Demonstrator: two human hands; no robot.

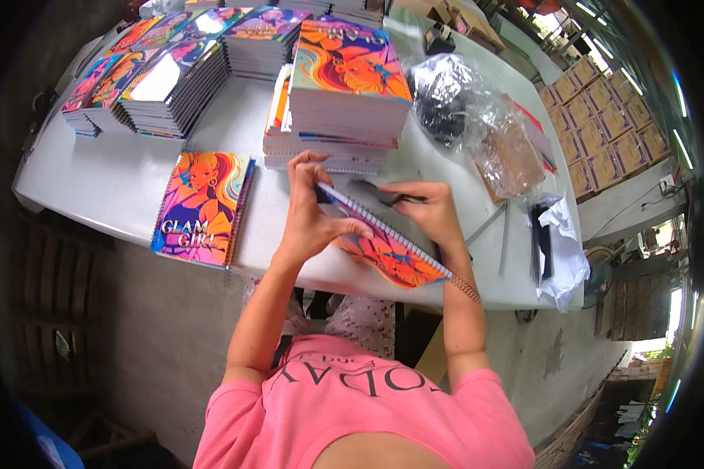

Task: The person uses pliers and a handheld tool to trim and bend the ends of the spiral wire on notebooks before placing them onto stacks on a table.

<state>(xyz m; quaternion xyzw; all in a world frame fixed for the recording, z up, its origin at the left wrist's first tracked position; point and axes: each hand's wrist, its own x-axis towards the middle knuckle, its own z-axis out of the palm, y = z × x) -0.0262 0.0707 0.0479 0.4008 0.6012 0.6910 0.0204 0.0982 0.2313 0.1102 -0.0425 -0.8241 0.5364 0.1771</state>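
Observation:
My left hand (311, 209) grips a spiral notebook (403, 258) with a colourful illustrated cover, tilted above the table's near edge. Its wire coil runs along the raised spine, and a loose length of coil (465, 289) sticks out past the lower right end. In my closed right hand (430, 209) is a dark hand tool (383, 194), its head slightly blurred, close to the upper part of the spine. To the left, another spiral notebook (202, 207) with a similar cover lies flat on the table.
A tall stack of unbound pages and covers (350, 70) stands ahead of my hands. Several piles of bound notebooks (176, 86) fill the back left. On the right are clear plastic wrapping (477, 117), loose coils (504, 238) and crumpled white paper (565, 250). Cartons (602, 129) are stacked beyond the table.

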